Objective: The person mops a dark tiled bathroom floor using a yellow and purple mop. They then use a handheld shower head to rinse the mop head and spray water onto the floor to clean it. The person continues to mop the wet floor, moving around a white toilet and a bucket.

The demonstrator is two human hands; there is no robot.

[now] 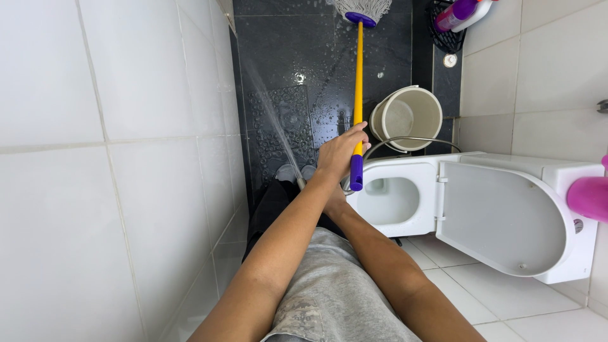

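both arms reach straight out ahead over grey shorts, forearms running almost side by side and meeting at the wrists. the left hand (339, 152) sits on top, fingers curled round the yellow mop handle (359, 88) just above its purple end cap (356, 173); that grip is closed on the handle, knuckles up, thumb tucked out of sight. the handle runs away from the hand to the mop head (364, 9), grey-white strands under a purple collar, pressed on the wet dark floor tiles (316, 57) at the top of the view.

the right hand (334, 197) is tucked under the left wrist and mostly hidden. a thin jet of water (272, 120) fans out from just beside it toward the dark floor, and a metal hose (411, 140) loops away from the same spot over the toilet, but how far its grip is closed and what it has hold of i cannot tell.

the floor glistens with droplets and foam, with a textured mat (285, 126) lying beside the handle. a cream bucket (406, 117) stands near the handle, just beyond the white toilet (405, 196), whose lid (500, 215) is swung open. white wall tiles (95, 158) fill the left side. a pink object (589, 197) shows at the right edge, and a purple bottle (457, 12) sits in a dark basket (446, 35) up in the corner.
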